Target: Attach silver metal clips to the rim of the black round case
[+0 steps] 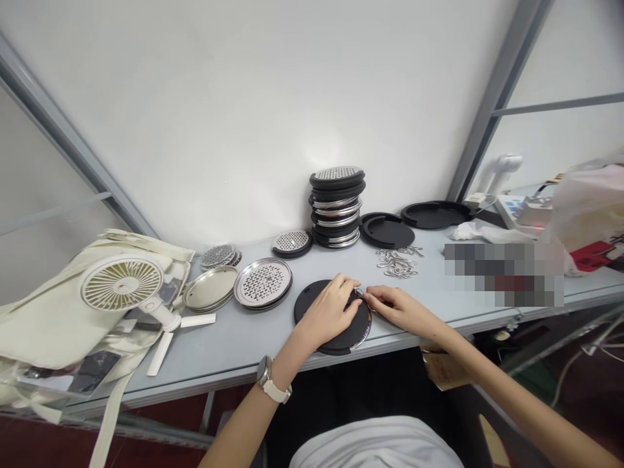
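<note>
A round black disc (pixel 312 300) with a shiny metal rim lies flat near the table's front edge. My left hand (pixel 330 310) rests on top of it, fingers curled and pressing it down. My right hand (pixel 396 306) comes in from the right, its fingertips pinched on a small metal clip (pixel 359 294) at the disc's upper edge. The fingertips of both hands meet at that spot. A watch with a pale strap sits on my left wrist.
A tall stack of black and metal discs (pixel 337 207) stands at the back. Perforated metal plates (pixel 263 284), plain metal lids (pixel 210 288), black rings (pixel 387 230) and a heap of metal clips (pixel 397 262) lie around. A white fan (pixel 121 283) rests on a cloth bag at the left.
</note>
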The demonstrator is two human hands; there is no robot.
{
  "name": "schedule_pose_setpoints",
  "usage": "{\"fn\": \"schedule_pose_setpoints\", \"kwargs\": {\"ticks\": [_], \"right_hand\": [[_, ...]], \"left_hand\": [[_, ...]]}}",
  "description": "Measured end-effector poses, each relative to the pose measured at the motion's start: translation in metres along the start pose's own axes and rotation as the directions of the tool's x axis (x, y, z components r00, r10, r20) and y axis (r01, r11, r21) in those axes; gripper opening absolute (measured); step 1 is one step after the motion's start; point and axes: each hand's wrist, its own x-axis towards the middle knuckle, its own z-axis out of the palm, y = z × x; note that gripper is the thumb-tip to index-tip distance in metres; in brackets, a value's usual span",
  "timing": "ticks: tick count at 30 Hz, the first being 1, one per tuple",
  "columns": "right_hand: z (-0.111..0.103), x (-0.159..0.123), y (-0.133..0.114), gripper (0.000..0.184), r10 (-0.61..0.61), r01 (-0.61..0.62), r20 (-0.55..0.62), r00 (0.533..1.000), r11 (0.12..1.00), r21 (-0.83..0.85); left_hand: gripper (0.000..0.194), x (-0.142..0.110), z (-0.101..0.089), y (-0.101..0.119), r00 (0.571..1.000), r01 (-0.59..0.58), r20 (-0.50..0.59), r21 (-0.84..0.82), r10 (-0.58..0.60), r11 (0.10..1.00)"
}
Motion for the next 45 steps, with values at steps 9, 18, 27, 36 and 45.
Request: {"fn": "schedule_pose_setpoints", "kwargs": {"ticks": [9,18,27,36,45], "right_hand": [[-0.0021,-0.0001,-0.0022,0.042,-0.043,0.044,0.006,0.999,0.998,-0.041],[-0.0019,0.0002,-0.0007,0.045,-0.042,0.042,0.000,0.999,0.997,-0.064],[-0.0019,-0.0005,-0.0021,0.044,-0.043,0.042,-0.005,0.999,0.997,-0.071],[-0.0024,-0.0004,-0.0034,0.045,-0.033,0.033,-0.006,0.999,0.997,-0.069],[-0.0020,-0.0005,-0.0018,0.045,-0.032,0.032,-0.002,0.999,0.997,-0.069]], "left_hand": [[0.019,0.0023,-0.0027,0.0026,0.999,-0.050,0.011,0.051,0.049,0.997],[0.020,0.0027,-0.0025,0.0022,0.997,-0.081,0.019,0.048,0.080,0.996],[0.021,0.0029,-0.0022,0.0019,0.996,-0.086,0.020,0.051,0.085,0.995],[0.021,0.0023,-0.0046,0.0038,0.996,-0.085,0.025,0.051,0.084,0.995],[0.021,0.0026,-0.0038,0.0037,0.997,-0.074,0.032,0.055,0.073,0.996]]}}
